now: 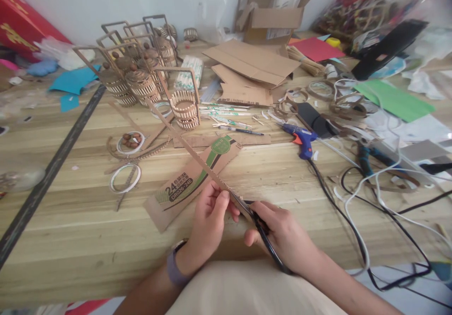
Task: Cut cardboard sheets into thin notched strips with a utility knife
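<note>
My left hand (209,221) pinches the near end of a long thin cardboard strip (183,141) that runs up and away to the left over the table. My right hand (282,232) is closed around the black handles of scissors (259,228), whose blades meet the strip right beside my left thumb. Under the strip lies a brown cardboard piece printed in green with "24" (190,178). A wristband sits on my left wrist.
A blue glue gun (302,141) and tangled black and white cables (356,202) lie to the right. Small slatted cardboard baskets (141,82) stand at the back left, tape rings (124,178) at left, flattened boxes (250,68) behind. The wooden table (88,230) spreads out at near left.
</note>
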Demonstrator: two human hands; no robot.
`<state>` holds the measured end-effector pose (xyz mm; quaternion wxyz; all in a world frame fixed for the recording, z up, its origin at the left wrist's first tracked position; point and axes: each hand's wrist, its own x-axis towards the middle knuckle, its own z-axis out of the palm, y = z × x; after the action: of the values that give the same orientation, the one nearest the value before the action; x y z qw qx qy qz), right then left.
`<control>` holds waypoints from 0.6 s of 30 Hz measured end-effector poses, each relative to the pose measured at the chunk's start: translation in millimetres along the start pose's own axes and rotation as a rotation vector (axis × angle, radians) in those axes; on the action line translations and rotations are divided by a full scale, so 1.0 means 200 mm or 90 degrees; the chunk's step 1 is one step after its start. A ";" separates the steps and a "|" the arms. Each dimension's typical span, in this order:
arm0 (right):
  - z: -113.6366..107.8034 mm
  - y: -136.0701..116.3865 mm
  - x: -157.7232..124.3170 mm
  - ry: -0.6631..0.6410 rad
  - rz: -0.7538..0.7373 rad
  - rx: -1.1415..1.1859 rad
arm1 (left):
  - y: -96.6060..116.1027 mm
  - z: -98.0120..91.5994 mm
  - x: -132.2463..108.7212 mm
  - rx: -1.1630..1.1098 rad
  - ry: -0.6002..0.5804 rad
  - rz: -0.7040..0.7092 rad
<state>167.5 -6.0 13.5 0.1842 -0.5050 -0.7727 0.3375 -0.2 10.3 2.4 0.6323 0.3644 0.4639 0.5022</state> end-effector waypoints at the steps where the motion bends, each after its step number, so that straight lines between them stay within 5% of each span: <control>1: 0.00 0.00 0.00 0.007 -0.002 -0.005 | 0.00 0.00 0.00 -0.001 0.001 -0.004; 12: -0.02 0.00 0.02 0.070 0.000 0.024 | -0.02 -0.01 0.00 -0.030 0.002 0.006; 18: -0.15 0.17 0.02 0.238 0.095 -0.214 | -0.01 -0.01 0.02 -0.056 0.035 0.033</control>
<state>207.2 16.5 9.4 0.2118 -0.6376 -0.7312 0.1179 -0.8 14.5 -0.4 0.6217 0.3340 0.4490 0.5480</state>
